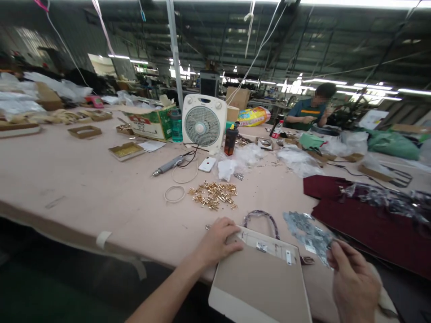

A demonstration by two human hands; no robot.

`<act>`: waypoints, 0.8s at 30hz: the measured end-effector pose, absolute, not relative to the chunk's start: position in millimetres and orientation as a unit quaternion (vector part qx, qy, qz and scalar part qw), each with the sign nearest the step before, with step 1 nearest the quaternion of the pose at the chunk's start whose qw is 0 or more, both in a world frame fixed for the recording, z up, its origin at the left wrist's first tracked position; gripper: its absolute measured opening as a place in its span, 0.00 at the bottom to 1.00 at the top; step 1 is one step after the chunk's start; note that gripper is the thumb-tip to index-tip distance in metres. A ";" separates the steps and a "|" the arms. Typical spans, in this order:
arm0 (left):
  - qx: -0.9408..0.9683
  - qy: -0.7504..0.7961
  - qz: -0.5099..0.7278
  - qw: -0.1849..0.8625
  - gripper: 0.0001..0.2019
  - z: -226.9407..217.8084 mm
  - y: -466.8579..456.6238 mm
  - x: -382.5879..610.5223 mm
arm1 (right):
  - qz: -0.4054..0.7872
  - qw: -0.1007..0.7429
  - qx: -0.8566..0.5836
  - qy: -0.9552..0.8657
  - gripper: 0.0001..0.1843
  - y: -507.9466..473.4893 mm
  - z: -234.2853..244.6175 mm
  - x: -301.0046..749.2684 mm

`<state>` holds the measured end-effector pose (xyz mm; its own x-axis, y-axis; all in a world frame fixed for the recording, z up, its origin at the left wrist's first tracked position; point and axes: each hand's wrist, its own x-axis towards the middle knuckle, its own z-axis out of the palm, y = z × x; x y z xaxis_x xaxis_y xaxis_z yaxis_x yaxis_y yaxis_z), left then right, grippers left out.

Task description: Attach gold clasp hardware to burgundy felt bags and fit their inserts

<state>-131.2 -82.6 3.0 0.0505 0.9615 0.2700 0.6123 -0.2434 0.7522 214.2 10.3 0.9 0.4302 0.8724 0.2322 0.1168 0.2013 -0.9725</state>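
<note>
A flat beige handbag piece [261,282] lies at the table's front edge, with a wrapped dark handle [261,215] beyond its far edge. Two small metal plates sit on its pale upper strip, and a buckled strap end [307,260] sticks out on the right. My left hand [220,240] grips its upper left corner, thumb across the face. To the right, my right hand [353,276] is closed in a pinch at the near edge of a pile of thin silver metal plates [308,233]; what the fingertips hold is too small to make out.
Gold metal fittings [215,195] lie heaped beyond the bag piece, near a tape ring [174,194], electric screwdriver [168,166] and phone [207,164]. Behind stand a box fan [204,123] and bottles. Maroon pieces [363,224] lie right. A co-worker [308,112] is at the far right.
</note>
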 end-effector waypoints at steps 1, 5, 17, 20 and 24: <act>0.684 0.571 0.386 0.240 0.26 1.5 -81.8 -132.8 | 0.351 0.640 -0.518 -0.447 0.24 8.0 7.6 198.6; 0.677 0.561 0.398 0.262 0.18 -0.5 -77.3 -136.5 | 0.496 0.583 -0.423 -0.485 0.21 0.6 27.5 137.4; 0.726 0.528 0.390 0.206 0.07 -0.5 -73.5 -135.4 | 0.496 0.423 -0.427 -0.626 0.20 -0.1 27.4 89.9; 0.730 0.526 0.388 0.201 0.05 0.2 -72.6 -135.2 | 0.501 0.397 -0.415 -0.647 0.18 -1.7 30.4 84.9; 0.724 0.538 0.385 0.194 0.06 -2.7 -74.6 -134.4 | 0.507 0.352 -0.384 -0.687 0.16 -2.3 30.9 78.7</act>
